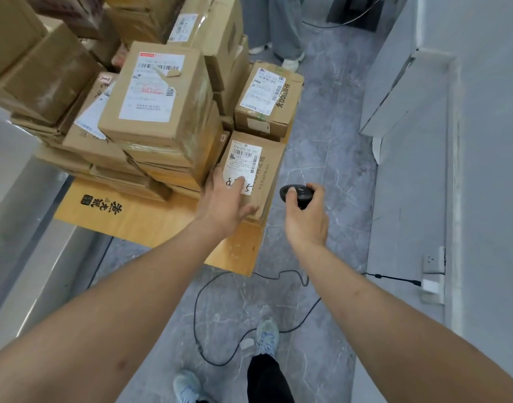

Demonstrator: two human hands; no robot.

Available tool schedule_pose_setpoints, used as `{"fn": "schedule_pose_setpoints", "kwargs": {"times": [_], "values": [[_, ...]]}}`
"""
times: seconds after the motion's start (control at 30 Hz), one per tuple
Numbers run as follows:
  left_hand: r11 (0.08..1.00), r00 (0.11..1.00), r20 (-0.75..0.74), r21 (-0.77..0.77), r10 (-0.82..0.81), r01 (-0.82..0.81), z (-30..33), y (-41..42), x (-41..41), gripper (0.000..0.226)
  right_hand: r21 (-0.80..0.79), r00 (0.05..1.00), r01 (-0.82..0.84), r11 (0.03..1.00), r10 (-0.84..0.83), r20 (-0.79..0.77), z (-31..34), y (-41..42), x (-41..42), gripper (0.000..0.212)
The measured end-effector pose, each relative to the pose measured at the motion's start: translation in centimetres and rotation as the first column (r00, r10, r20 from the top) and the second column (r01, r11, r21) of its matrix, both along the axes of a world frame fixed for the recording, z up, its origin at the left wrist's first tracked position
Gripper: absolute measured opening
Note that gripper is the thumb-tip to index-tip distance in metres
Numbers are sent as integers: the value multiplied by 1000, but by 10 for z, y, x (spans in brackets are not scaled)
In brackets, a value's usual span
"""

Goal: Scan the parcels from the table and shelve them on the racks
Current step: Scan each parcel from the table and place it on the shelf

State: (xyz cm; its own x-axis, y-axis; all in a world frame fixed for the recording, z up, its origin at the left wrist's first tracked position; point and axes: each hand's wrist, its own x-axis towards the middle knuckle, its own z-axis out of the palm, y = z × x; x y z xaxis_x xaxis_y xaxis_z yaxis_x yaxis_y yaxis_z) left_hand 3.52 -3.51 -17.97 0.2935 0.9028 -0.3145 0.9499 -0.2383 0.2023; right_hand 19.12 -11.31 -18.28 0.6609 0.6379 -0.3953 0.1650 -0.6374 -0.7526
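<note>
1. Shoes (267,337) and a dark trouser leg of the person show at the near edge, standing on grey marbled floor (322,158).
2. A black cable (208,289) loops across the floor beside the feet and runs right to a wall socket (432,261).
3. Both bare forearms reach forward from the near corners.
4. The right hand (306,216) is clenched round a black scanner (296,194), thumb on top, held over the floor just right of the table.
5. The left hand (224,199) lies flat and spread on a small parcel (264,170), fingers covering the near part of its white label (243,164); it presses rather than grips, nothing enclosed.
6. That parcel sits at the near right edge of a low wooden table (150,219), which bears black printed characters on its top.
7. Left of it, touching, rises a stack of cardboard boxes; the top box (159,91) carries a large label.
8. Farther right on the table sits another labelled box (268,100).
9. More boxes pile up at far left.
10. Beyond the table stand another person's legs (281,27) in grey trousers and white shoes.
</note>
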Motion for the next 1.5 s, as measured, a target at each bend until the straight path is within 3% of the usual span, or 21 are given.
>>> {"fn": "schedule_pose_setpoints", "kwargs": {"times": [0.23,0.33,0.37,0.43,0.5,0.57,0.73,0.83,1.03,1.17,1.5], "values": [[987,984,90,-48,155,-151,11,-17,5,125,-45,1000,-18,999,19,20,-3,-7,0,37],[958,951,152,-150,267,-245,6,-16,6,149,-76,999,-18,997,20,26,-8,-11,1,39],[938,937,144,-191,317,-288,1,-13,6,146,-80,999,-18,997,21,26,-9,-12,2,41],[916,919,142,-229,367,-330,-11,-8,1,117,-79,999,-23,997,25,24,-11,-12,2,43],[905,891,229,-271,391,-328,-21,-9,-7,85,-79,999,-27,997,29,23,-12,-11,1,43],[890,831,360,-336,424,-308,-23,-13,-13,74,-84,999,-20,996,22,25,-14,-10,1,42],[807,671,530,-562,519,-180,-20,-18,-17,87,-116,1000,11,993,-13,-17,-20,-10,5,39],[771,651,534,-624,540,-127,-17,-16,-17,82,-121,998,36,992,-42,-48,-21,-11,6,37],[752,659,542,-657,521,-55,-17,-15,-33,83,-117,996,38,992,-47,-70,-20,-10,7,37],[792,691,562,-610,454,-24,-13,-21,-38,85,-128,997,27,991,-35,-62,-17,-17,7,36],[862,774,575,-501,264,79,17,-63,-64,86,-80,993,93,992,-86,82,23,-51,0,35]]}}
